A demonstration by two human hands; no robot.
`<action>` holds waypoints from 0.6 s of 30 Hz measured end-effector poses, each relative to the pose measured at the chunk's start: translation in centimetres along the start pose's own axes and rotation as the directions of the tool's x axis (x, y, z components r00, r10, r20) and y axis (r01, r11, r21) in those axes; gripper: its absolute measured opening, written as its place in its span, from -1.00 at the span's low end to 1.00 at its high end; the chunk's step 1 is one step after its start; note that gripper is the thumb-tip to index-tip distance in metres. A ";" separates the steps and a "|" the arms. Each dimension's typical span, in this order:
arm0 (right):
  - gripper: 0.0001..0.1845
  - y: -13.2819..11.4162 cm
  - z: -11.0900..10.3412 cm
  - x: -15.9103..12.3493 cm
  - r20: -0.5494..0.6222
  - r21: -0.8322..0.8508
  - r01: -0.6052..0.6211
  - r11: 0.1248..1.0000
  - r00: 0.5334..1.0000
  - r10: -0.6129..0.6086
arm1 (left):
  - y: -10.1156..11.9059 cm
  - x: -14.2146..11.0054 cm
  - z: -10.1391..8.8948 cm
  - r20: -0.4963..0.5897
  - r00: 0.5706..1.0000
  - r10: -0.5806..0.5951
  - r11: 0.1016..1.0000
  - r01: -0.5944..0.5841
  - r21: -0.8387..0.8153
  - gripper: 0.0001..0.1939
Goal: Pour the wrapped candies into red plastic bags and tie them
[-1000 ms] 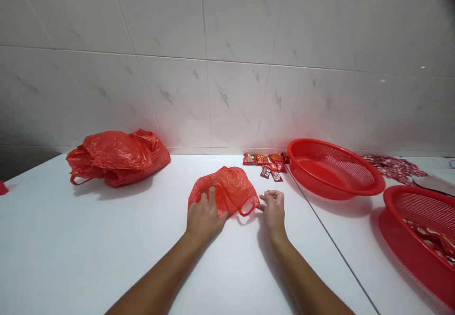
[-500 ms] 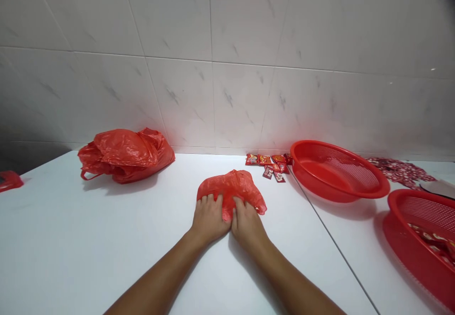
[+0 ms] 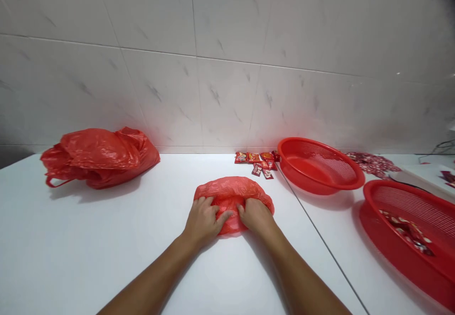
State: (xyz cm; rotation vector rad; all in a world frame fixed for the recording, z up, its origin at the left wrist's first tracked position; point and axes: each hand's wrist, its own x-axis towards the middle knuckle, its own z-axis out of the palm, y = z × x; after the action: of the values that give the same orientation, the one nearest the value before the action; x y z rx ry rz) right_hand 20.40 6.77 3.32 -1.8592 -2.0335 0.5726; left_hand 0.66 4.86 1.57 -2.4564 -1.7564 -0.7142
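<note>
A small red plastic bag (image 3: 234, 185) lies on the white table in front of me, its mouth spread toward me. My left hand (image 3: 203, 219) grips the left side of its rim, with the thumb stretched across the opening. On the right side of the mouth, my right hand (image 3: 256, 214) has its fingers curled into the plastic, and its fingertips are hidden inside. Both wrists rest low, close to the tabletop. What the bag contains, if anything, I cannot see.
A larger, bulging red bag (image 3: 103, 156) sits at the back left. Several small red packets (image 3: 254, 158) lie near the wall. A red colander (image 3: 320, 168) stands to the right, beside a nearer red colander (image 3: 398, 258) with packets inside. More packets (image 3: 373, 163) are heaped behind.
My hands have moved apart, and the small bag's mouth has spread wider between them. The view has turned slightly to the right.
</note>
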 end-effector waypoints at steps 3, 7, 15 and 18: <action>-0.73 -0.4 -0.2 -0.4 0.011 -0.074 -0.006 0.997 1.000 0.006 | -0.5 0.2 0.4 -0.040 0.998 -0.054 0.999 0.055 0.002 -0.47; -0.87 -1.3 -0.5 -1.9 0.074 -0.206 0.118 0.971 0.992 -0.105 | -1.2 0.1 0.5 0.000 0.999 -0.040 0.999 0.040 -0.003 -0.71; -0.69 -1.7 -1.2 -3.7 -0.005 -0.090 0.496 0.864 0.867 -0.498 | -1.0 0.0 0.0 0.087 0.996 0.034 0.998 -0.029 -0.058 -0.79; -0.47 -0.7 -1.1 -2.5 0.055 -0.016 0.371 0.928 0.927 -0.370 | -0.8 -0.1 -0.4 0.124 0.988 0.097 0.992 -0.085 -0.097 -0.75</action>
State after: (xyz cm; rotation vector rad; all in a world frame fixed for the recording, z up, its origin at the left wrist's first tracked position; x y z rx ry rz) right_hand 20.60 4.28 4.74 -1.4265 -2.3560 0.4929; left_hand -0.25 4.98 1.75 -2.6805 -1.6740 -0.6563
